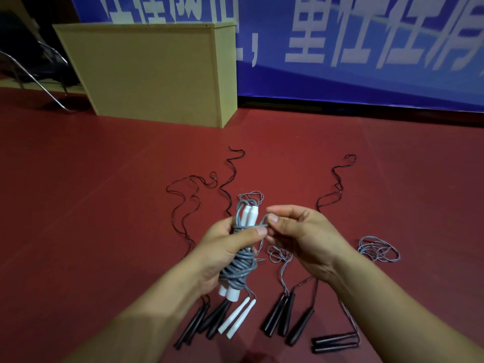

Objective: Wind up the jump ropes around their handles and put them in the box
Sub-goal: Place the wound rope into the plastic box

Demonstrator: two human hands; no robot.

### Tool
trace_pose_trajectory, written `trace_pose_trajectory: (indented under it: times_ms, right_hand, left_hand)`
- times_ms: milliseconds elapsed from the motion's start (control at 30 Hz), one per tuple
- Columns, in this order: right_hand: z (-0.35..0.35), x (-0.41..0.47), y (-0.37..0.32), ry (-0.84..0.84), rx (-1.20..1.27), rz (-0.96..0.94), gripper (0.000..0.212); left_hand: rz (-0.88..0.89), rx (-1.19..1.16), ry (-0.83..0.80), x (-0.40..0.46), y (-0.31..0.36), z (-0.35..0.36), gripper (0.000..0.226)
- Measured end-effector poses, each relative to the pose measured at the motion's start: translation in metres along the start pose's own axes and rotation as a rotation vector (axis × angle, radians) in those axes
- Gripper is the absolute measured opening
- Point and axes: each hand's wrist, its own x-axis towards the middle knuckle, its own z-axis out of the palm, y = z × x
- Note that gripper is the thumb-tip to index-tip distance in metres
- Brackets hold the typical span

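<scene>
Head view: left hand (pixel 225 247) wraps a tight grip round a pair of white handles (pixel 247 213) bundled upright with grey rope (pixel 237 268) coiled around their middle. Right hand (pixel 301 237) pinches the loose grey rope end (pixel 264 221) between thumb and forefinger, just right of the bundle. On the red floor (pixel 104 179) near the person: another pair of white handles (pixel 237 319), black handles (pixel 196 326) to the left, more black handles (pixel 279 315) to the right. Black ropes (pixel 183 205) trail far. Loose grey coil (pixel 379 248) far right. Beige box (pixel 146 72) far left, probably wood, well apart from the bundle. Blue banner (pixel 366 48) behind.
</scene>
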Motion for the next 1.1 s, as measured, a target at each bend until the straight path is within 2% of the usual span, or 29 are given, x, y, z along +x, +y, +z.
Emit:
trace_pose_trajectory:
  times_ms: [167,300,500,667,833,933,1100]
  right_hand:
    - [-0.003,-0.001,-0.001,0.022,-0.037,-0.074,0.017]
    - [-0.004,0.0,0.0,0.065,-0.09,-0.12,0.014]
    - [-0.001,0.001,0.003,0.077,-0.143,-0.187,0.01]
    - [0.002,-0.001,0.006,0.02,-0.204,-0.273,0.012]
    - [0.005,-0.003,0.009,-0.036,-0.226,-0.358,0.011]
    - [0.007,-0.004,0.011,-0.048,-0.194,-0.354,0.02]
    - [0.012,-0.006,0.011,-0.105,-0.108,-0.292,0.017]
  left_hand:
    - [0.017,-0.094,0.034,0.002,0.001,0.0,0.038]
    - [0.046,-0.09,0.007,0.004,-0.001,0.0,0.039]
    - [-0.009,-0.085,-0.088,0.005,-0.005,0.0,0.032]
    - [-0.006,0.004,-0.123,0.004,-0.005,0.002,0.033]
    - [-0.069,-0.049,-0.203,0.002,-0.005,0.0,0.033]
    - [-0.092,-0.086,-0.233,0.001,-0.004,0.0,0.033]
    - [-0.109,-0.095,-0.198,0.002,-0.003,0.0,0.039]
